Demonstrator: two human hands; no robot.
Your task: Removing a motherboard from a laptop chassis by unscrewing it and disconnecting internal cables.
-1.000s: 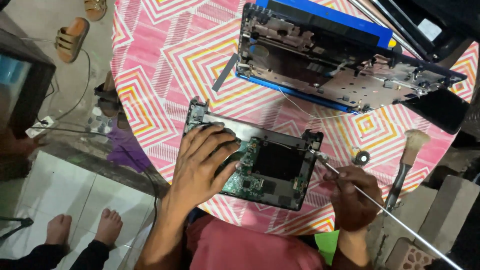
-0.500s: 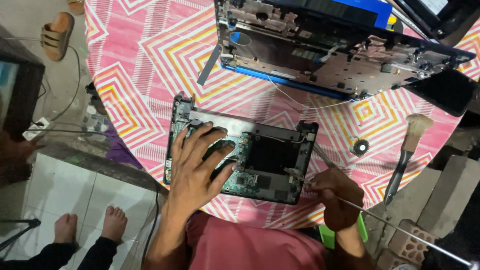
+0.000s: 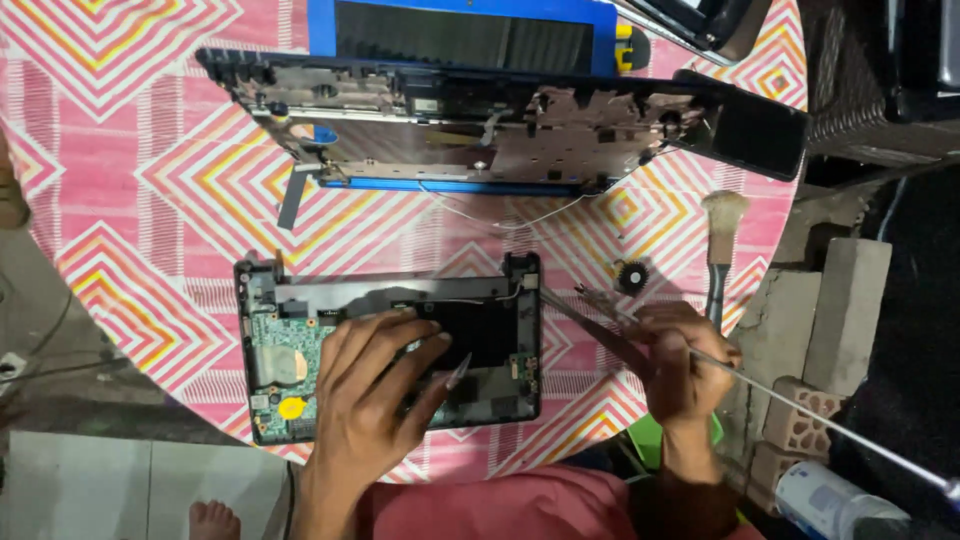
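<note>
the opened laptop base (image 3: 390, 350) at lower centre is pinned flat by the spread left hand (image 3: 375, 385) while a long metal rod (image 3: 800, 405) is clamped in the right hand (image 3: 685, 365), so a careful, steady prying at the base's right edge is judged due.

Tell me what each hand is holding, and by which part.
The right hand grips a long thin metal tool partway along its shaft. The left hand holds nothing; it rests flat on the opened laptop base.

Round pink zigzag-patterned table (image 3: 120, 150), pale floor (image 3: 90, 490)
</note>
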